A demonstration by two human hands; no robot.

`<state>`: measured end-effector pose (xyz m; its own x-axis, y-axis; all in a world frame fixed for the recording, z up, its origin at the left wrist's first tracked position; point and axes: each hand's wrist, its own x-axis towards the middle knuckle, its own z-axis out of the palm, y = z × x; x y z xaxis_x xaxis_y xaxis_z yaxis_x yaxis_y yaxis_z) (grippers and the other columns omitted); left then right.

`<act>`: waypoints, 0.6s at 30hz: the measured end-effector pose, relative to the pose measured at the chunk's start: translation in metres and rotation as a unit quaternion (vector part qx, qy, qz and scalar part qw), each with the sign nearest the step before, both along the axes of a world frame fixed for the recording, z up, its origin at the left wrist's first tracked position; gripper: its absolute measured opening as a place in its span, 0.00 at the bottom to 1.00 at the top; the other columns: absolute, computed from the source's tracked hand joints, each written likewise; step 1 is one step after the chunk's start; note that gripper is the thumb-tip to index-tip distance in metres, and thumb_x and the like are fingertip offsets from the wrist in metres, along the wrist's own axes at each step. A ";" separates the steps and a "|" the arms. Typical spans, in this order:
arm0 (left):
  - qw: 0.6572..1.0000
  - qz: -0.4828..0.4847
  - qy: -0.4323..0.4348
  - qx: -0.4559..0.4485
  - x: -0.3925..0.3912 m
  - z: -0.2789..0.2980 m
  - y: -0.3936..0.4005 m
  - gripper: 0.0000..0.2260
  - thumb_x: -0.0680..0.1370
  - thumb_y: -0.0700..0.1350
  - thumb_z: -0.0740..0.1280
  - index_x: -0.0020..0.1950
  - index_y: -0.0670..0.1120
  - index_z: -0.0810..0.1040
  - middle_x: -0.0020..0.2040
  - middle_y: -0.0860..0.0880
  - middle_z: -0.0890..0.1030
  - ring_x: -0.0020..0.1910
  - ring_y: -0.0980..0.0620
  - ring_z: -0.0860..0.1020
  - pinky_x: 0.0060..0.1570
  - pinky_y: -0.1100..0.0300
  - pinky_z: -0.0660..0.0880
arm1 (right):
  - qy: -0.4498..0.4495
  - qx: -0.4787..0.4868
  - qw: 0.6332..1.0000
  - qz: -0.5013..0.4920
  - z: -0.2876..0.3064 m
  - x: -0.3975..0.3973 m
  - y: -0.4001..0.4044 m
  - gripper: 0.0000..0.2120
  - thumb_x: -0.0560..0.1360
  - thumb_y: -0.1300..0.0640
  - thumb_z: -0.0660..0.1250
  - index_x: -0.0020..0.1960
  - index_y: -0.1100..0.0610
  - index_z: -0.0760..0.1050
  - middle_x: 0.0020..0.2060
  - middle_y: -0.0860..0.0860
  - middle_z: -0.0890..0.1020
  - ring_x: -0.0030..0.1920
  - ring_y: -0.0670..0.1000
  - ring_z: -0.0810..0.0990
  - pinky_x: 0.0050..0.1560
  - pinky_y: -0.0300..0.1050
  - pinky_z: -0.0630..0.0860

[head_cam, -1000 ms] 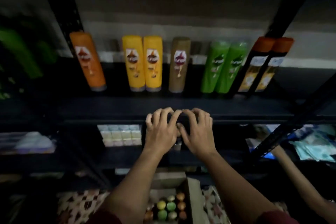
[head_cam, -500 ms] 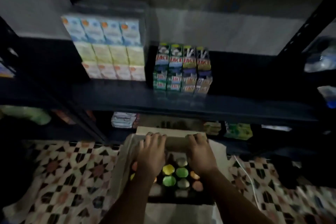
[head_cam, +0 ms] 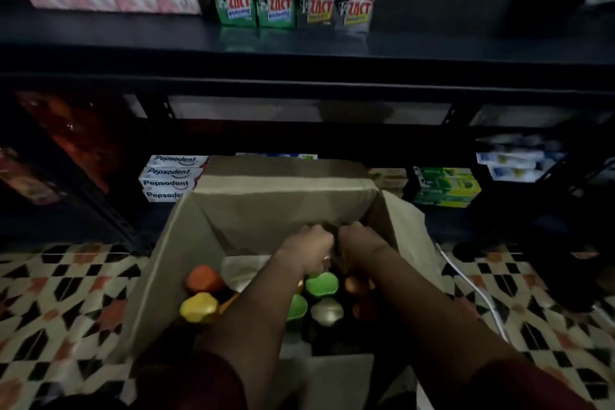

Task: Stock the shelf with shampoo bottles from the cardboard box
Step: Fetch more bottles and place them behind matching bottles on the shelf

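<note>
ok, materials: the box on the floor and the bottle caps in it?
Box: tan corrugated cardboard by the look, matte, with folded flaps and soft creases. Orange cap, yellow cap, green cap: likely moulded plastic, smooth with slight sheen. Silver cap: probably metallic-finish plastic; too dim to be sure.

Lower centre: the cardboard box (head_cam: 186, 243) stands open-topped, access from above. Upright bottle caps (head_cam: 321, 283) crowd its floor. Both forearms occupy the centre opening.

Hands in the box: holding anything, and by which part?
Cannot tell. Left hand and right hand curl together over something dark inside the cardboard box; the hold is hidden.
</note>
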<state>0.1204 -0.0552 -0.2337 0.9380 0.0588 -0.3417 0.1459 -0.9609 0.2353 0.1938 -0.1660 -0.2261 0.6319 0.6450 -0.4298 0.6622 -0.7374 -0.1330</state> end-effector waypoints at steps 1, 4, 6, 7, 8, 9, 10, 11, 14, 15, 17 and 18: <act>1.000 -0.003 -0.004 0.000 0.001 0.000 -0.001 0.13 0.77 0.47 0.70 0.58 0.41 0.80 0.57 0.36 0.79 0.58 0.35 0.78 0.55 0.48 0.77 | -0.005 -0.002 1.000 0.003 0.003 0.000 0.001 0.18 0.72 0.54 0.75 0.58 0.60 0.78 0.57 0.59 0.81 0.58 0.60 0.81 0.56 0.50 0.77; 1.000 0.005 -0.023 -0.011 0.001 0.002 0.001 0.13 0.76 0.47 0.73 0.56 0.41 0.81 0.56 0.37 0.80 0.58 0.36 0.79 0.54 0.49 0.78 | -0.006 0.015 1.000 0.004 0.012 -0.001 0.004 0.20 0.72 0.54 0.75 0.61 0.61 0.77 0.59 0.60 0.79 0.60 0.61 0.79 0.59 0.50 0.76; 0.999 0.014 -0.028 -0.007 -0.001 0.006 0.009 0.13 0.75 0.46 0.74 0.56 0.41 0.80 0.55 0.38 0.81 0.58 0.37 0.80 0.52 0.50 0.78 | -0.011 0.032 0.999 0.020 0.014 -0.001 0.011 0.21 0.73 0.52 0.73 0.62 0.61 0.77 0.60 0.61 0.79 0.62 0.62 0.78 0.60 0.52 0.75; 0.999 0.020 -0.031 -0.001 -0.003 0.009 0.014 0.14 0.75 0.45 0.74 0.57 0.41 0.80 0.56 0.38 0.81 0.58 0.37 0.80 0.53 0.50 0.78 | -0.014 0.036 0.999 0.026 0.014 -0.001 0.015 0.21 0.74 0.52 0.73 0.63 0.60 0.76 0.60 0.60 0.79 0.62 0.62 0.78 0.61 0.53 0.75; 0.999 0.028 -0.032 0.007 -0.005 0.011 0.021 0.14 0.75 0.45 0.74 0.58 0.41 0.80 0.57 0.38 0.80 0.59 0.37 0.79 0.53 0.50 0.77 | -0.014 0.035 0.999 0.031 0.014 -0.002 0.021 0.21 0.75 0.52 0.72 0.64 0.60 0.76 0.61 0.60 0.78 0.63 0.62 0.77 0.61 0.53 0.74; 0.999 0.036 -0.037 0.017 -0.008 0.013 0.028 0.15 0.75 0.46 0.75 0.59 0.41 0.79 0.58 0.39 0.80 0.59 0.37 0.79 0.54 0.50 0.77 | -0.014 0.040 0.998 0.036 0.016 -0.004 0.026 0.19 0.76 0.54 0.71 0.64 0.60 0.75 0.62 0.60 0.78 0.64 0.62 0.77 0.62 0.54 0.74; 0.998 0.044 -0.042 0.024 -0.011 0.014 0.036 0.16 0.75 0.46 0.75 0.59 0.41 0.79 0.59 0.39 0.79 0.60 0.37 0.79 0.55 0.49 0.77 | -0.011 0.044 0.998 0.036 0.017 -0.007 0.032 0.17 0.77 0.56 0.69 0.64 0.61 0.75 0.63 0.61 0.78 0.65 0.62 0.76 0.63 0.54 0.73; 0.997 0.053 -0.044 0.032 -0.014 0.014 0.043 0.16 0.75 0.47 0.75 0.60 0.41 0.79 0.59 0.39 0.79 0.60 0.36 0.78 0.55 0.49 0.77 | -0.013 0.048 0.998 0.038 0.018 -0.010 0.037 0.16 0.79 0.57 0.67 0.64 0.62 0.75 0.63 0.62 0.77 0.65 0.63 0.76 0.64 0.54 0.72; 0.996 0.072 -0.048 0.037 -0.024 0.007 0.060 0.17 0.75 0.48 0.75 0.60 0.43 0.79 0.61 0.39 0.79 0.61 0.36 0.78 0.58 0.50 0.77 | -0.012 0.062 0.997 0.053 0.014 -0.019 0.050 0.18 0.75 0.58 0.71 0.63 0.62 0.74 0.63 0.63 0.76 0.65 0.64 0.75 0.64 0.53 0.72; 0.995 0.077 -0.046 0.037 -0.027 0.002 0.064 0.17 0.75 0.48 0.75 0.61 0.43 0.79 0.60 0.39 0.80 0.61 0.36 0.78 0.58 0.50 0.77 | -0.012 0.063 0.996 0.057 0.011 -0.021 0.053 0.20 0.73 0.57 0.74 0.61 0.62 0.74 0.62 0.62 0.76 0.64 0.64 0.76 0.63 0.53 0.73; 0.995 0.088 -0.037 0.037 -0.031 -0.007 0.068 0.17 0.75 0.48 0.74 0.61 0.43 0.79 0.61 0.39 0.79 0.61 0.36 0.78 0.58 0.49 0.78 | -0.005 0.061 0.996 0.070 0.007 -0.024 0.057 0.21 0.71 0.56 0.76 0.60 0.62 0.75 0.62 0.62 0.77 0.63 0.64 0.76 0.62 0.53 0.74; 0.995 0.091 -0.033 0.037 -0.032 -0.012 0.068 0.17 0.75 0.48 0.74 0.62 0.43 0.79 0.61 0.38 0.79 0.62 0.36 0.78 0.59 0.49 0.77 | 0.000 0.059 0.996 0.072 0.005 -0.026 0.058 0.21 0.72 0.56 0.75 0.61 0.62 0.75 0.62 0.63 0.77 0.64 0.64 0.76 0.62 0.53 0.74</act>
